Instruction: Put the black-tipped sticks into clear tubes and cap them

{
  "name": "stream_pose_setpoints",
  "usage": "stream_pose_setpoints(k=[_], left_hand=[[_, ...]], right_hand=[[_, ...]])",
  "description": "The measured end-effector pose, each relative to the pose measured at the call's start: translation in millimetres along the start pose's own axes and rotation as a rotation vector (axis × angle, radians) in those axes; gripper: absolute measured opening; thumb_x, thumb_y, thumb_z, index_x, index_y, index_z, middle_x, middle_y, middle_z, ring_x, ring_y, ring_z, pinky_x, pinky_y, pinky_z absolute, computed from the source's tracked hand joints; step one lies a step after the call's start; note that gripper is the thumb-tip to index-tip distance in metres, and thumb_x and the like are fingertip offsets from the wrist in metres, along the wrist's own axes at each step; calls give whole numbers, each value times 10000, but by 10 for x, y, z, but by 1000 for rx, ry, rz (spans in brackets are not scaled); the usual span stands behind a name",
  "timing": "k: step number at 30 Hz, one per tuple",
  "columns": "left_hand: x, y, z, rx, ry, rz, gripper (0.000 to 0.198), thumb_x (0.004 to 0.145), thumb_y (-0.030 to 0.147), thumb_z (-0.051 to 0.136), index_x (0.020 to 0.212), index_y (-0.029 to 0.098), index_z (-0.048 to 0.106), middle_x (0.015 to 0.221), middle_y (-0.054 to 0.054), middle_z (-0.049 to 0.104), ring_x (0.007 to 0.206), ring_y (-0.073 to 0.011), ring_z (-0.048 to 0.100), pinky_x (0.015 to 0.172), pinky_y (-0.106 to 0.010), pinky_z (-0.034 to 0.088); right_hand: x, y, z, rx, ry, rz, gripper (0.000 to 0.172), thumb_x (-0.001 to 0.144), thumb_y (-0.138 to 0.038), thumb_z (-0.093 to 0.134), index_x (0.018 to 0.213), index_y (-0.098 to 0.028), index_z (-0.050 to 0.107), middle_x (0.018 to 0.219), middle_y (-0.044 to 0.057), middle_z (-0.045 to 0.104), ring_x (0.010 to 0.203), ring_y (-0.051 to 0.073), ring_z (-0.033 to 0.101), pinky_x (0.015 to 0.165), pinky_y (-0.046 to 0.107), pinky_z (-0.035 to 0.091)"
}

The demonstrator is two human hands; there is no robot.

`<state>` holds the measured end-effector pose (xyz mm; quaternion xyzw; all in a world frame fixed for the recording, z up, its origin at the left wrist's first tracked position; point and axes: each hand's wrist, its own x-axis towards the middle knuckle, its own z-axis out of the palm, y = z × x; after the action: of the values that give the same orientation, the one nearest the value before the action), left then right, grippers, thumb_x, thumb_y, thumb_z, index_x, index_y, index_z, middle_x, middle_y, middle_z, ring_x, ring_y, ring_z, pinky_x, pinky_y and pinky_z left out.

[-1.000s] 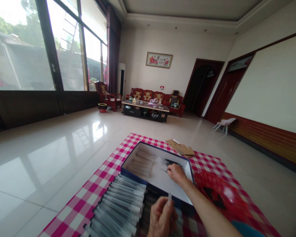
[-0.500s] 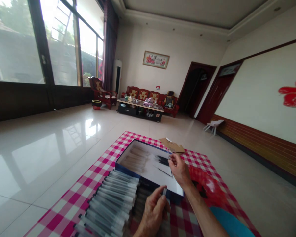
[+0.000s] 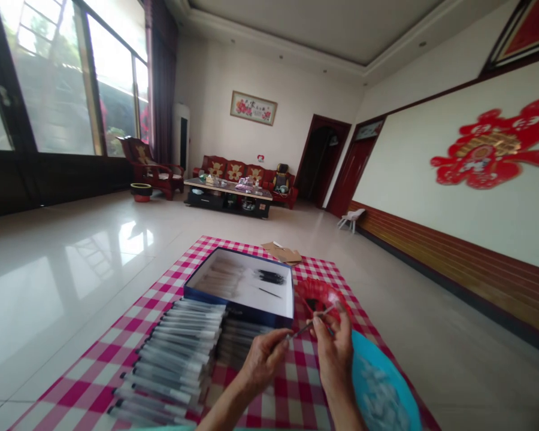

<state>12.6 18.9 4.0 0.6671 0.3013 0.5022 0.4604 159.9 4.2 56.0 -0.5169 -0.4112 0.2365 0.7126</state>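
A thin pen refill (image 3: 304, 328) slants between my two hands, dark toward the left and pale toward the right. My right hand (image 3: 335, 341) pinches it. My left hand (image 3: 267, 353) is closed on a pen barrel, mostly hidden by the fingers, with its end meeting the refill. Left of my hands lies a long row of translucent pens (image 3: 179, 344) with dark ends. Behind them stands a shallow blue box (image 3: 251, 311) with a white inside, holding pale, clear sticks (image 3: 220, 278) and a cluster of dark refills (image 3: 270, 276).
A red dish (image 3: 317, 290) sits beyond my right hand. By my right forearm, a blue basin (image 3: 406, 389) holds many small translucent pieces. Brown cardboard (image 3: 285, 254) lies at the far edge of the checked tablecloth (image 3: 130, 335). A coffee table (image 3: 227, 191) and sofa stand farther off.
My right hand has come back from the box toward my left hand, with a refill now between them. The view has turned right, showing more of the blue basin.
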Motion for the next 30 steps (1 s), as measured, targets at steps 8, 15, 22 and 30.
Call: stream_pose_setpoints(k=[8,15,22,30], left_hand=[[-41,197,-7,106,-70,24,304,890,343,460,914,146,691,584,33,449,553,-100,354,531,-201,296],[-38,201,-16,113,-81,34,302,891,337,450,885,149,686,573,40,442,538,-94,350,522,-198,280],[-35,154,-14,136,-63,-1,326,883,340,467,1015,146,693,581,26,503,526,-97,388,516,-194,309],[-37,187,-2,271,-31,70,302,880,285,458,1018,177,703,633,-5,633,554,-120,526,545,-187,388]], right_hand=[[-39,-10,-46,22,33,-21,712,727,-405,682,1347,-254,367,885,15,645,732,180,641,678,313,519],[-103,-6,-17,60,26,-7,698,740,-390,679,1346,-267,355,896,11,634,755,177,644,684,308,532],[-99,29,-49,84,39,-8,679,743,-381,681,1335,-276,364,901,8,636,763,168,637,711,309,529],[-195,98,-7,45,-13,-12,646,755,-377,668,1309,-257,357,905,16,637,794,179,641,734,333,536]])
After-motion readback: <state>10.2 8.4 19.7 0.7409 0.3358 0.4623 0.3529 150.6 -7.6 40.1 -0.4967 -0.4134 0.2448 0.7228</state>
